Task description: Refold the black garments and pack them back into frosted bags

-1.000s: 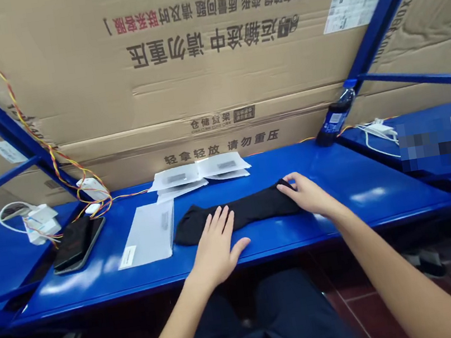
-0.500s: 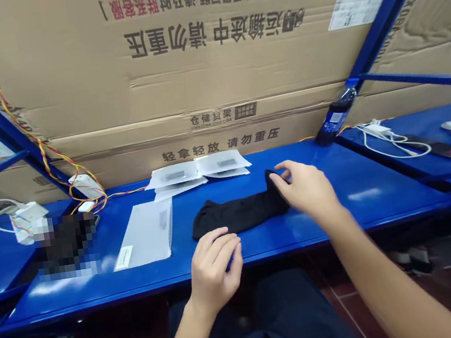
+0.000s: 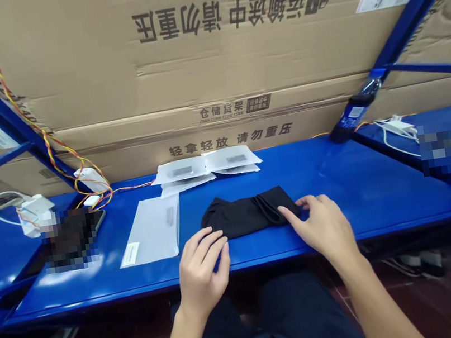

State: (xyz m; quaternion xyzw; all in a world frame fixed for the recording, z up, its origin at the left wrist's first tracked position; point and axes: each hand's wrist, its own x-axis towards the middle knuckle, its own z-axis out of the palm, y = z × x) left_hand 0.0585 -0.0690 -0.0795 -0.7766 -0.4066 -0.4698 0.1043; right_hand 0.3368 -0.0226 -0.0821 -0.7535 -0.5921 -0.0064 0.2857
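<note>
A black cloth item [image 3: 241,216], which looks like a sock, lies flat on the blue shelf surface with its right end folded over. At the cloth's right end is my right hand [image 3: 323,228], thumb and fingers apart and its fingertips touching the fold's edge. My left hand [image 3: 206,268] rests by the lower left edge of the cloth, fingers loosely spread and curved, holding nothing. Left of the cloth lies a stack of white translucent packets [image 3: 154,230] with a small label. More such packets [image 3: 208,167] are piled behind it.
A dark bottle [image 3: 355,113] leans by the right blue post. Chargers [image 3: 37,214], twisted red and yellow wires and a phone [image 3: 99,219] beside a blurred dark object are at the left. Large cardboard [image 3: 194,72] stands behind the surface.
The raised right end of the cloth now lies folded over toward the left. My right hand has moved down and right, with its fingers wider apart. The camera view has shifted slightly.
</note>
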